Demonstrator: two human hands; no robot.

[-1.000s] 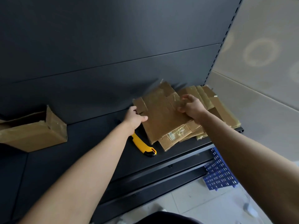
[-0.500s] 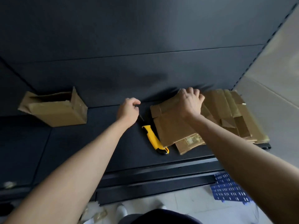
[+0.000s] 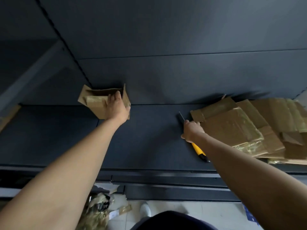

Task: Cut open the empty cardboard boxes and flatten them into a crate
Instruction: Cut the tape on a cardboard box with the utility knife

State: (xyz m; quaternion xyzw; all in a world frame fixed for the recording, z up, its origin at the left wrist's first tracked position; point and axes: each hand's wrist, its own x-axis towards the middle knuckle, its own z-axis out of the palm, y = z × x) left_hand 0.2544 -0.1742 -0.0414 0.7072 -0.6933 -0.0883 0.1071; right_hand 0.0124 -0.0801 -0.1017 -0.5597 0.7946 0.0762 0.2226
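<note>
A dark grey metal back panel [image 3: 166,39] of a shop-style shelving unit fills the upper half of the view, its seams running across. Below it lies the matching dark shelf [image 3: 141,138]. A spread stack of flattened cardboard [image 3: 240,127], glossy with brown tape, covers the shelf's right end. Pale floor tiles [image 3: 191,208] show beneath the shelf's front rail. An open cardboard box [image 3: 94,103] stands at the back of the shelf on the left. The person's left hand [image 3: 117,107] grips it, fingers curled over its upper edge. A heap of torn tape and packaging scraps [image 3: 98,206] lies on the floor at lower left. The right hand [image 3: 192,131] closes its fingers around a yellow utility knife [image 3: 198,151], just beside the flattened stack, blade out and pointing toward the back panel. A sliver of blue perforated crate [image 3: 250,216] shows at lower right. A white shoe [image 3: 145,209] rests on the tiles.
</note>
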